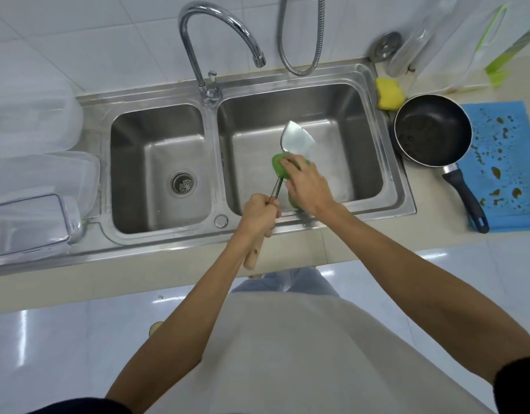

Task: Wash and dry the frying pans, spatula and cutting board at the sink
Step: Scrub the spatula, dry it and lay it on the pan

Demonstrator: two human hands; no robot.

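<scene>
Left basin (162, 150) lies open, with the faucet (222, 28) arching up from the divider. Right basin (341, 135) is jammed mid-floor: spatula (298, 138), green cloth (277, 165), left hand (259, 213), right hand (308, 186). Frying pan (432, 130) and yellow sponge (390, 94) crowd the counter (430, 234) at its right rim — plastic containers (34, 180) block the left.

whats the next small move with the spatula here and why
Probably slide the green cloth up the spatula blade toward its tip. The right hand holds the cloth at the blade's base, the left hand grips the handle, and the upper blade lies bare.
</scene>
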